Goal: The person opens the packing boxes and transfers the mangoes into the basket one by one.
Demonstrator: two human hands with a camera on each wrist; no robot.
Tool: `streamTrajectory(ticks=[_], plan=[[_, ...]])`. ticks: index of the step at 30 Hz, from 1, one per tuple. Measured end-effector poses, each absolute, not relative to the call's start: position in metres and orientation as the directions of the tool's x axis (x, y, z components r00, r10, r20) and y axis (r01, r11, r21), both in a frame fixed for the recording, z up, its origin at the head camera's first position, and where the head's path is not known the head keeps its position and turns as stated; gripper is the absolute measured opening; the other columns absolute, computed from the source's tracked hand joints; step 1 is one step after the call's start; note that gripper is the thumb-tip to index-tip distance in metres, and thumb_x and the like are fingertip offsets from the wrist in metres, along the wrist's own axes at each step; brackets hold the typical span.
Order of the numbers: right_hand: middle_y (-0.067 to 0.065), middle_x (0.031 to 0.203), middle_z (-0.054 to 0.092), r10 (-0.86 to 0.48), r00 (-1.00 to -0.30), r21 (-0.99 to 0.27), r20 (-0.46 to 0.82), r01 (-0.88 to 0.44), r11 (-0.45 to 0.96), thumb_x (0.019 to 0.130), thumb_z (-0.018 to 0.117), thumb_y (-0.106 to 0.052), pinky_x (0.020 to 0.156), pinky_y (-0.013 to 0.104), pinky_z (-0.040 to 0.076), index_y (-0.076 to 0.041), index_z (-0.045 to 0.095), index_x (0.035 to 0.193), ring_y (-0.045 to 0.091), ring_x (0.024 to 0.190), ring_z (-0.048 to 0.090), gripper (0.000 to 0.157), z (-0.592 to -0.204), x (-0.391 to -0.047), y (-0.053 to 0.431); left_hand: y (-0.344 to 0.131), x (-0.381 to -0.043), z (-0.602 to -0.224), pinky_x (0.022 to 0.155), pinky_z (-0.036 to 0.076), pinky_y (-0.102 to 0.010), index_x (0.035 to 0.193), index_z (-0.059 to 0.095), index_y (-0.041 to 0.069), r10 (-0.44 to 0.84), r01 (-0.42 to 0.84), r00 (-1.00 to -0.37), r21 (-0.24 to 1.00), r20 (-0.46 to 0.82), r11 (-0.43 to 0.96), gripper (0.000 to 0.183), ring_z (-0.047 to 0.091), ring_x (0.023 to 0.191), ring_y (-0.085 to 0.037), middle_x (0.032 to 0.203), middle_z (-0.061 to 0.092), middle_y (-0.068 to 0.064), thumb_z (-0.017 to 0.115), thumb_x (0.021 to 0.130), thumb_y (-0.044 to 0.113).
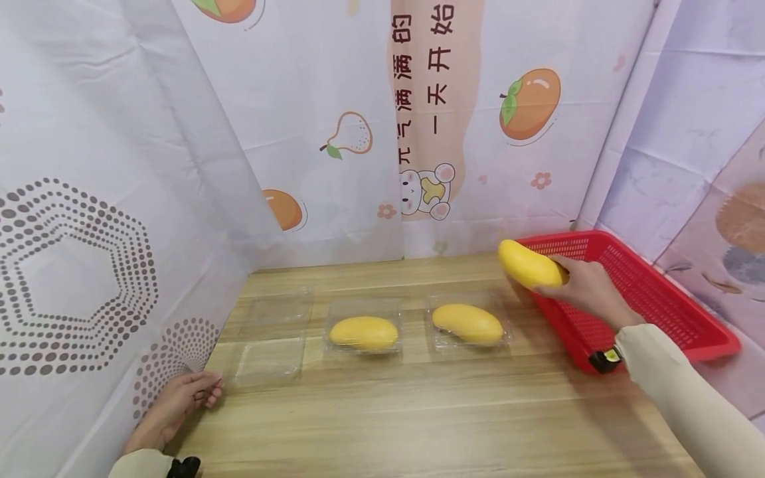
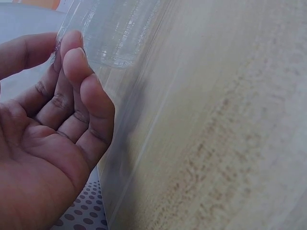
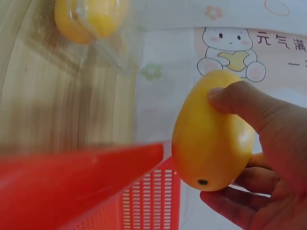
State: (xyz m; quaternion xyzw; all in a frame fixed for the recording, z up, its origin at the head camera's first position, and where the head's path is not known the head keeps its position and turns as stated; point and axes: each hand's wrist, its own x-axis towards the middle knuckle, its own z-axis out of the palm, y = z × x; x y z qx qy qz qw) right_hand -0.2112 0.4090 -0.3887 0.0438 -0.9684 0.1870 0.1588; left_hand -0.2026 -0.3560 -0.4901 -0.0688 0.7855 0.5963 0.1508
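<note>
My right hand [image 1: 582, 285] grips a yellow mango [image 1: 532, 265] above the near-left rim of the red basket. In the right wrist view, the thumb presses the side of the mango [image 3: 211, 139] while the fingers curl below it. At the far left, my left hand [image 1: 182, 401] pinches the edge of an open clear plastic container [image 1: 269, 358] between thumb and fingertips. The left wrist view shows that container [image 2: 110, 33] reaching from the fingertips of the hand [image 2: 57, 115]. Two more mangoes lie in clear containers, one in the middle [image 1: 364, 333], another to its right [image 1: 468, 323].
The red perforated basket [image 1: 651, 292] stands at the right of the wooden table [image 1: 382, 411]. Printed curtains [image 1: 335, 86] hang behind the table and along both sides. Clear container walls surround the middle mango [image 1: 364, 309] and the right one.
</note>
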Motion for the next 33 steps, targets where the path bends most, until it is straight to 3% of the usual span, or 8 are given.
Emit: streamTrajectory(ticks=[21,33], plan=[[0.016,0.092,0.066,0.024,-0.949,-0.322,0.314,-0.082,0.943,0.072,0.078,-0.051,0.062,0.038,0.042,0.003,0.057,0.123,0.029,0.074,0.054,0.078,-0.395,-0.198,0.452,-0.354,-0.202,-0.49,0.072,0.053,-0.032,0.109,0.059,-0.012,0.02,-0.317,-0.941,0.902,-0.337,0.294,0.038,0.062,0.078,-0.017,0.09,0.066,-0.01,0.056,0.096,0.023],[0.019,0.094,0.065,0.059,-0.975,-0.338,0.216,-0.018,0.941,0.072,0.078,-0.053,0.059,0.035,0.041,0.007,0.056,0.123,0.03,0.077,0.052,0.082,-0.409,-0.192,0.468,-0.354,-0.203,-0.49,0.072,0.053,-0.032,0.108,0.059,-0.012,0.024,-0.32,-0.94,0.904,-0.34,0.282,0.034,0.062,0.077,-0.016,0.089,0.066,-0.008,0.056,0.097,0.021]])
